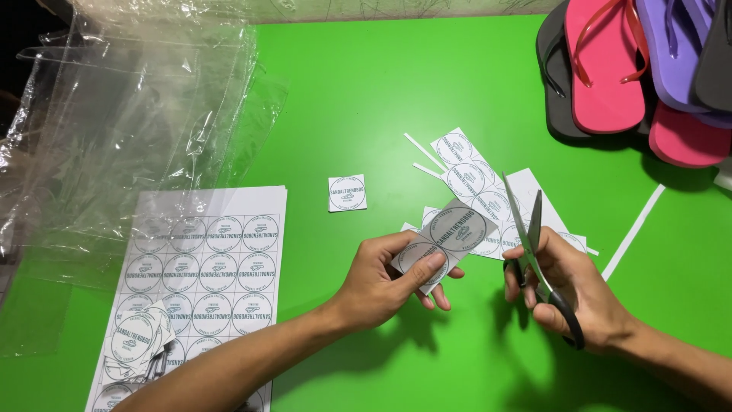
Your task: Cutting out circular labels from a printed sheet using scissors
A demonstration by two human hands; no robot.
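Left hand (389, 278): closed on a short strip (446, 236) of two round labels; the strip is pinched between thumb and fingers at its lower end, so that the upper label is left free and offered toward the blades.
Right hand (568, 294): closed through the handles of the scissors (534, 244); the blades are held slightly parted and pointing up and away, just beside the strip's right edge but not seen to touch it.
Strip: held above the table (366, 91), tilted, between the two hands.
Cut square (347, 193): one finished label is laid apart, left of the hands, seemingly kept clear of the offcuts.
Offcuts (488, 183): label pieces and thin white trimmings are left beyond the hands, near the cutting spot.
Sheets (210, 259): a stack of uncut label sheets is kept at the left, near the forearm; loose labels lie on its lower corner.
Bags (130, 114): clear plastic bags are piled at far left, overlapping the sheets.
Sandals (633, 69): pink, purple and grey pairs are stacked at the far right corner, well apart.
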